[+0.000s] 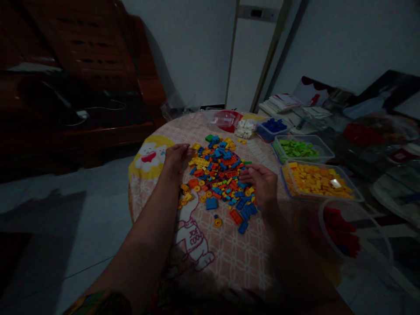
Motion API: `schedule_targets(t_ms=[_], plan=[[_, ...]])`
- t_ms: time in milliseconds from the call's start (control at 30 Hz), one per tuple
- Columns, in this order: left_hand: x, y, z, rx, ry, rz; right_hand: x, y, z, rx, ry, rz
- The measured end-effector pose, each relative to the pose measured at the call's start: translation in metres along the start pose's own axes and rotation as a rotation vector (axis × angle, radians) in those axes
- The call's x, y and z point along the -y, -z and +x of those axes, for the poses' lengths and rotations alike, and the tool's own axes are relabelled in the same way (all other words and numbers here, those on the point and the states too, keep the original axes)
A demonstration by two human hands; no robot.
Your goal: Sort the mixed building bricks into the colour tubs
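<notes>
A loose heap of small toy building bricks [226, 164] in blue, orange, yellow and green lies on a round table. At its left edge is my left hand [177, 156], fingers loosely bent and slightly apart, nothing visible in them. My right hand [264, 181] reaches over the right edge, thumb and fingers brought together; whatever may be between them is too dark to make out. Just above those fingertips shows a thin green brick [247, 162]. Nearer me are a square blue brick [211, 203], an orange brick [235, 216] and a yellow wheel-like piece [218, 222].
Along the right stand clear tubs of blue bricks [274, 125], lime bricks [298, 148], yellow bricks [318, 180] and red pieces [339, 232]. White bricks [245, 129] lie at the back beside a clear plastic tray [223, 118]. A patterned tablecloth [236, 258] covers the table.
</notes>
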State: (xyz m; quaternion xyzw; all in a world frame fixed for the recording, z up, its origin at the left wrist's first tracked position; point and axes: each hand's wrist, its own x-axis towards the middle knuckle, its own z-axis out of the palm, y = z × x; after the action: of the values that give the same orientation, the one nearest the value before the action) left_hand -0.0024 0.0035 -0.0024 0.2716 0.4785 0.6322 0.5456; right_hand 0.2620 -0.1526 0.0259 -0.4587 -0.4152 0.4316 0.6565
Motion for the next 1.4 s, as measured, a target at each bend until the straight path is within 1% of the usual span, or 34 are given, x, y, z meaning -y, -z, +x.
schedule_targets(t_ms=[67, 133, 167, 233, 333, 400, 500, 567, 633, 833, 967, 1067, 1167, 1300, 1333, 1400], plan=[[-0.001, 0.001, -0.001, 0.010, 0.007, -0.027, -0.007, -0.011, -0.010, 0.122, -0.006, -0.119], [-0.003, 0.001, -0.002, 0.021, 0.022, -0.071, -0.012, -0.023, -0.020, 0.280, 0.033, -0.254], [-0.005, 0.002, -0.001, 0.020, 0.032, -0.097, -0.015, -0.028, -0.025, 0.368, 0.082, -0.324], [-0.007, 0.003, 0.000, 0.004, 0.052, -0.158, -0.019, -0.038, -0.034, 0.546, 0.227, -0.460], [-0.011, 0.006, 0.003, -0.059, 0.090, -0.254, -0.026, -0.049, -0.046, 0.769, 0.443, -0.621], [-0.013, 0.008, 0.004, -0.092, 0.112, -0.305, -0.030, -0.055, -0.053, 0.873, 0.540, -0.738], [-0.014, 0.010, 0.005, -0.105, 0.132, -0.338, -0.033, -0.063, -0.063, 0.970, 0.653, -0.925], [-0.015, 0.011, 0.004, -0.104, 0.140, -0.344, -0.033, -0.068, -0.067, 0.999, 0.713, -1.013], [-0.015, 0.011, 0.004, -0.112, 0.147, -0.353, -0.031, -0.071, -0.069, 1.009, 0.750, -1.054], [-0.014, 0.010, 0.005, -0.119, 0.122, -0.333, -0.025, -0.070, -0.066, 0.915, 0.749, -1.075], [-0.014, 0.010, 0.004, -0.115, 0.106, -0.321, -0.030, -0.074, -0.069, 0.963, 0.784, -1.094], [-0.016, 0.009, 0.002, -0.106, 0.116, -0.306, -0.032, -0.076, -0.072, 0.968, 0.784, -1.111], [-0.018, 0.008, -0.001, -0.102, 0.119, -0.307, -0.027, -0.073, -0.069, 0.924, 0.758, -1.084], [-0.017, 0.007, -0.001, -0.097, 0.108, -0.322, -0.028, -0.068, -0.057, 0.790, 0.748, -1.003], [-0.016, 0.007, 0.000, -0.094, 0.106, -0.322, -0.030, -0.068, -0.054, 0.775, 0.746, -1.002], [-0.013, 0.008, 0.002, -0.087, 0.103, -0.314, -0.036, -0.069, -0.050, 0.787, 0.739, -1.045]])
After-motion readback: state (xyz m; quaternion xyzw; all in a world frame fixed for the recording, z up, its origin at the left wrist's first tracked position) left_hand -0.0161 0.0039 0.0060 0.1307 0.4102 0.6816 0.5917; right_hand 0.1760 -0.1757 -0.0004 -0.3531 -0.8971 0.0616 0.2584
